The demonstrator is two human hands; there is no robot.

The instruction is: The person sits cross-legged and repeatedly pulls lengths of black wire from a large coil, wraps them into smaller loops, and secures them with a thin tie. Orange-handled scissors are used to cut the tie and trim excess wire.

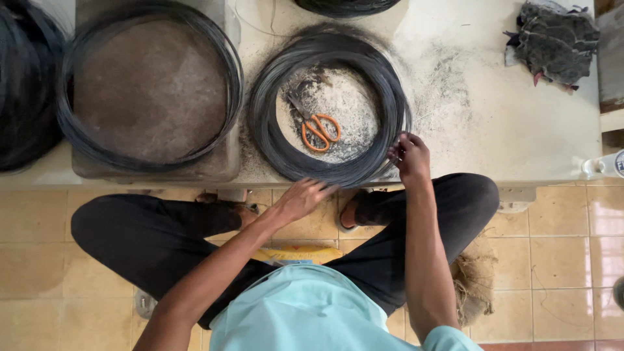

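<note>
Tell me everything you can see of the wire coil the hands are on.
The wire coil is a thick round bundle of many thin dark grey strands, metal by its look. It lies flat at the near edge of a dusty pale tabletop. Orange-handled scissors lie inside its ring. The left hand rests fingers on its near rim; the right hand pinches strands at its right side.

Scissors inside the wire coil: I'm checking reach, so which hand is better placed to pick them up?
Probably the left hand: it lies open on the coil's near edge, close to the orange scissors. The right hand's fingers are pinching wire strands.
</note>
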